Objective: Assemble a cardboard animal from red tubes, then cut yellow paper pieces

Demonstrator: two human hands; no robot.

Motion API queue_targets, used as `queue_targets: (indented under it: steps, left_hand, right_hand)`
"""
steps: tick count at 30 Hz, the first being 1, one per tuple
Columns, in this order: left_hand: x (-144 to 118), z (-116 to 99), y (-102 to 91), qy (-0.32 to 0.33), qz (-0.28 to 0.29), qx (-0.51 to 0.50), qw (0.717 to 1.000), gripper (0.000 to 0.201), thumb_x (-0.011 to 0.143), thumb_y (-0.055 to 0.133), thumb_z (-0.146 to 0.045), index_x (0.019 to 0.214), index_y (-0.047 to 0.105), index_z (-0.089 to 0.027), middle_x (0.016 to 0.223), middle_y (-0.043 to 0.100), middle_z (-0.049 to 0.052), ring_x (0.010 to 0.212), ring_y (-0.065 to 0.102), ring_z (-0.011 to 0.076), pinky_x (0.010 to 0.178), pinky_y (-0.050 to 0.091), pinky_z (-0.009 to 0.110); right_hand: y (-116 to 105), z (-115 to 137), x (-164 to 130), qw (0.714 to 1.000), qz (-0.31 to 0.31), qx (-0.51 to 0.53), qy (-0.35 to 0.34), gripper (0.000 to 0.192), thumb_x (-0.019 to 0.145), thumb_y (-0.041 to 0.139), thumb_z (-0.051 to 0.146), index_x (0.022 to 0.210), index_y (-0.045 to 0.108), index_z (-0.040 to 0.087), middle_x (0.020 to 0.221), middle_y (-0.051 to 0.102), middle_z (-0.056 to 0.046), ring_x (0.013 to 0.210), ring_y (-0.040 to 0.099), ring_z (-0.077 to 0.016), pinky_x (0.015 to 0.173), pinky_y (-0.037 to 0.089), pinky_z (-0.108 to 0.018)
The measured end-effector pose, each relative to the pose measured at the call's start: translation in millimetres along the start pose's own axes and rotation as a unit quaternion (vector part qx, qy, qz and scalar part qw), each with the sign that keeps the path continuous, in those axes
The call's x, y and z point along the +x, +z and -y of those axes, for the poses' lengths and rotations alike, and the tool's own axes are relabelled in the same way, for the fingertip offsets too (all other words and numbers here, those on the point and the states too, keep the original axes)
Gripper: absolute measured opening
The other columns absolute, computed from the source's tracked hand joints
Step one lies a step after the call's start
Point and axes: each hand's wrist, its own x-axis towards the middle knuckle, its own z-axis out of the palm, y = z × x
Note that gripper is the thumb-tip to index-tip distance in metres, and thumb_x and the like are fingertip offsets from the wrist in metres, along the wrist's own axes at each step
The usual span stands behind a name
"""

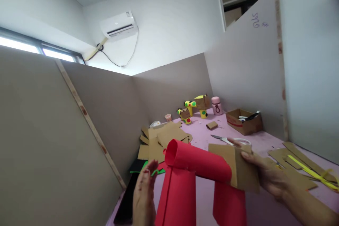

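Note:
A model made of red paper tubes (198, 159) and a brown cardboard box (246, 173) is in front of me. One tube lies across the top, with its open end at the left and its right end against the box. Two wider red tubes (180, 197) stand below it. My right hand (265, 171) grips the box from the right, thumb and fingers at its upper edge. To the left of the model, my left hand (145, 194) is upright with fingers stretched out, holding nothing. Whether it touches the red paper is unclear.
Scissors (222, 139) lie behind the box. Flat cardboard pieces (169, 134) are piled at left, with more cardboard scraps (296, 180) at right. Yellow spotted models (203, 113), a pink flask (217, 106) and an open carton (245, 126) stand at the back. Partitions enclose the table.

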Motion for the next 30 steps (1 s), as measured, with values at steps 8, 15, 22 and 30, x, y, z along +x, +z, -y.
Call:
queue_targets:
  steps: [8,15,22,30]
  left_hand:
    - [15.1,-37.3,17.3,0.115,0.175,0.175,0.962,0.034,0.085,0.054,-0.042,0.110,0.065,-0.022,0.117,0.065,0.008,0.107,0.057,0.0247,0.092,0.042,0.033]
    - [51.6,4.0,41.8,-0.041,0.253,-0.019,0.966,0.028,0.081,0.061,-0.037,0.099,0.071,-0.018,0.093,0.074,0.005,0.084,0.064,0.0199,0.080,0.048,0.028]
    - [110.5,58.2,74.5,-0.057,0.225,-0.095,0.968,0.032,0.072,0.069,-0.037,0.096,0.072,-0.016,0.095,0.074,0.008,0.095,0.064,0.0239,0.089,0.047,0.035]
    - [130.0,101.5,83.9,-0.057,0.185,-0.089,0.977,0.035,0.068,0.072,-0.035,0.096,0.069,-0.015,0.101,0.073,0.011,0.096,0.065,0.0249,0.087,0.049,0.036]
  right_hand:
    - [17.9,35.8,34.3,0.968,0.083,-0.223,-0.077,0.086,0.064,0.077,0.031,0.138,0.033,0.030,0.142,0.044,-0.008,0.123,0.046,-0.0339,0.102,0.037,-0.049]
    - [15.8,49.5,75.5,0.935,0.120,-0.312,-0.117,0.092,0.060,0.080,0.032,0.138,0.030,0.029,0.134,0.050,-0.009,0.120,0.049,-0.0315,0.101,0.038,-0.046]
    - [16.4,64.3,113.8,0.920,0.090,-0.351,-0.149,0.108,0.055,0.084,0.024,0.142,0.021,0.032,0.139,0.043,-0.009,0.122,0.046,-0.0306,0.100,0.039,-0.044]
    - [3.0,48.2,132.1,0.911,0.084,-0.384,-0.129,0.120,0.054,0.085,0.022,0.146,0.007,0.030,0.146,0.034,-0.012,0.126,0.042,-0.0310,0.104,0.033,-0.046]
